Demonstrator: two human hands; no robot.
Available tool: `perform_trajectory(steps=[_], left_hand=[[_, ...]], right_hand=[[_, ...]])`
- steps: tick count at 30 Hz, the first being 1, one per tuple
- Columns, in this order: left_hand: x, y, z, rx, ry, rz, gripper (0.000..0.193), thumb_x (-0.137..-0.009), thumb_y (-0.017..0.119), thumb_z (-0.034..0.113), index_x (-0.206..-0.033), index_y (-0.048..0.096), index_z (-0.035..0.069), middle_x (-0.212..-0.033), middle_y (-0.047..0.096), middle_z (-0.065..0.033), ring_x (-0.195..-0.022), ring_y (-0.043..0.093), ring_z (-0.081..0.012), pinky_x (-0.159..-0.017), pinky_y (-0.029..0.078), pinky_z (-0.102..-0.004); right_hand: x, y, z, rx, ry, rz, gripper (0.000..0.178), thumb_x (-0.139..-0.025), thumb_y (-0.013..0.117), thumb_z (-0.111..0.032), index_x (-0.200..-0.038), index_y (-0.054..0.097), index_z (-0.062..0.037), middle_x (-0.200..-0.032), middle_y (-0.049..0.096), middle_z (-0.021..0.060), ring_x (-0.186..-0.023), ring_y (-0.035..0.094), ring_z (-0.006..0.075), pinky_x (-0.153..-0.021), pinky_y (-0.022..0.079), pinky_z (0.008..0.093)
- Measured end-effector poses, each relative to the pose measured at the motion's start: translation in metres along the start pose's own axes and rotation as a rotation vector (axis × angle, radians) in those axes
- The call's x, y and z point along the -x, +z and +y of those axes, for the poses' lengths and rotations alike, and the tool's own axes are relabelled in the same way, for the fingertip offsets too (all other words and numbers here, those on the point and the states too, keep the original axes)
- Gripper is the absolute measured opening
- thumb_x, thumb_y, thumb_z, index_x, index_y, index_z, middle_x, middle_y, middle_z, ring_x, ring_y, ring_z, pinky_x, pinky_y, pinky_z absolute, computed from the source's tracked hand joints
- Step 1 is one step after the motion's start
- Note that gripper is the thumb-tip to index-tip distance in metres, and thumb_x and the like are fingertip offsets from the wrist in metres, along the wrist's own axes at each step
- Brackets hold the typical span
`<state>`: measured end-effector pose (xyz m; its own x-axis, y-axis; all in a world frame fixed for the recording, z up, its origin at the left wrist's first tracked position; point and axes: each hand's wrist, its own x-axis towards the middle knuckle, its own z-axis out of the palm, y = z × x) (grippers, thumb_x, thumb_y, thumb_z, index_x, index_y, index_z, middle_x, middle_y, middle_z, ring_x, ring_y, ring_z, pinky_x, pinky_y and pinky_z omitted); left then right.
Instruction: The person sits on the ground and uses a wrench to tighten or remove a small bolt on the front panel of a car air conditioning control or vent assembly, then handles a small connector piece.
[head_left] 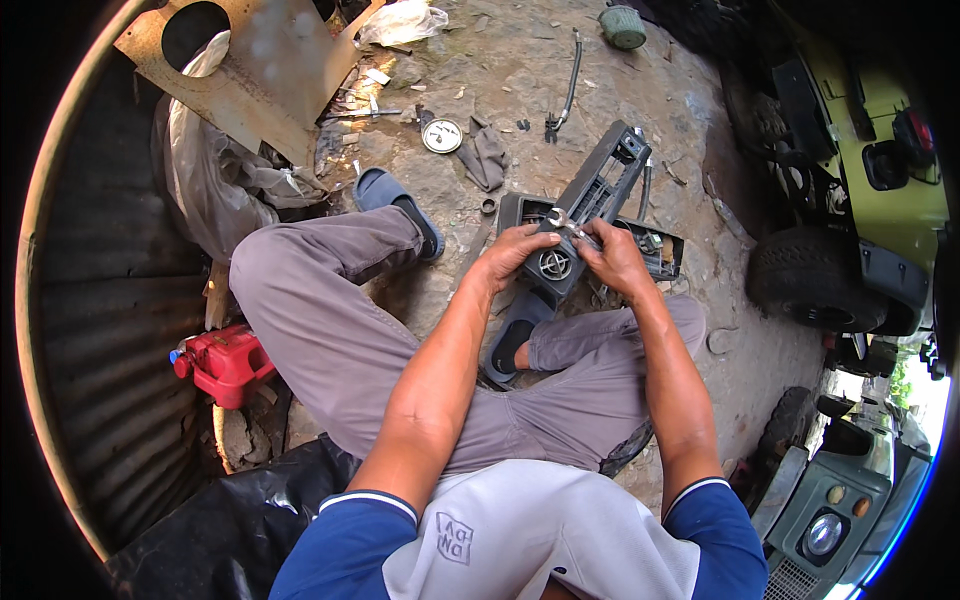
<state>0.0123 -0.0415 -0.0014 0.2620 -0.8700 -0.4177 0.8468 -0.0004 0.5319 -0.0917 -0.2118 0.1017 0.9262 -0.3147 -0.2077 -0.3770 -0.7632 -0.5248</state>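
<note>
A long black plastic vehicle panel (pixel 612 160) lies slantwise in front of me, with a slotted opening and a round vent (pixel 554 265) at its near end. My left hand (pixel 512 252) is closed on the panel's left edge, its thumb on top. In my right hand (pixel 620 262) is a shiny metal wrench (pixel 562 217), whose jaw shows above the panel between my hands. The fingers hide the rest of the wrench. Under the panel, set crosswise, is a dark open housing (pixel 672 256) with small parts inside.
A round white-faced gauge (pixel 441 135), a grey rag (pixel 486 155) and a black hose (pixel 571 85) lie beyond on the stony ground. A red jerrycan (pixel 228 362) stands left. Rusty sheet metal (pixel 265 75) leans far left. Vehicles with a big tyre (pixel 815 280) stand right.
</note>
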Motion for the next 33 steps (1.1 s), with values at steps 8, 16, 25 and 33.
perform_trajectory(steps=[8, 16, 25, 33], left_hand=[[-0.001, 0.0, -0.001, 0.013, 0.008, -0.015, 0.039, -0.092, 0.073, 0.022, -0.124, 0.064, 0.001, -0.109, 0.073, -0.0059, -0.094, 0.071, -0.0127, -0.084, 0.059, -0.0277], [-0.002, -0.002, -0.001, 0.009, 0.012, -0.002, 0.037, -0.093, 0.072, 0.02, -0.124, 0.064, 0.001, -0.109, 0.072, -0.0056, -0.094, 0.072, -0.0132, -0.084, 0.06, -0.0278], [0.0, -0.001, 0.0, 0.012, 0.006, -0.006, 0.041, -0.091, 0.074, 0.022, -0.123, 0.063, -0.002, -0.108, 0.072, -0.0087, -0.092, 0.072, -0.0146, -0.082, 0.06, -0.029], [-0.002, 0.001, 0.001, 0.003, 0.019, -0.022, 0.043, -0.09, 0.074, 0.025, -0.121, 0.063, -0.001, -0.108, 0.073, -0.0097, -0.09, 0.073, -0.0156, -0.08, 0.061, -0.0296]], right_hand=[[0.003, 0.003, 0.009, -0.036, -0.086, 0.029, 0.027, -0.088, 0.071, -0.018, -0.107, 0.067, 0.0004, -0.087, 0.07, 0.0218, -0.078, 0.071, 0.0327, -0.07, 0.053, 0.0392], [0.003, 0.007, 0.001, 0.025, -0.037, 0.046, 0.023, -0.086, 0.069, -0.017, -0.101, 0.065, 0.0, -0.088, 0.07, 0.0235, -0.083, 0.069, 0.0407, -0.073, 0.053, 0.0445], [0.012, 0.003, 0.006, -0.337, 0.14, 0.159, 0.029, -0.09, 0.073, -0.023, -0.105, 0.068, 0.0013, -0.077, 0.068, 0.0109, -0.07, 0.064, 0.0172, -0.067, 0.05, 0.0344], [0.0, -0.077, 0.037, -0.112, 0.158, -0.359, 0.024, -0.092, 0.074, -0.026, -0.1, 0.072, -0.0038, -0.069, 0.059, 0.0016, -0.064, 0.05, 0.0104, -0.059, 0.041, 0.0329]])
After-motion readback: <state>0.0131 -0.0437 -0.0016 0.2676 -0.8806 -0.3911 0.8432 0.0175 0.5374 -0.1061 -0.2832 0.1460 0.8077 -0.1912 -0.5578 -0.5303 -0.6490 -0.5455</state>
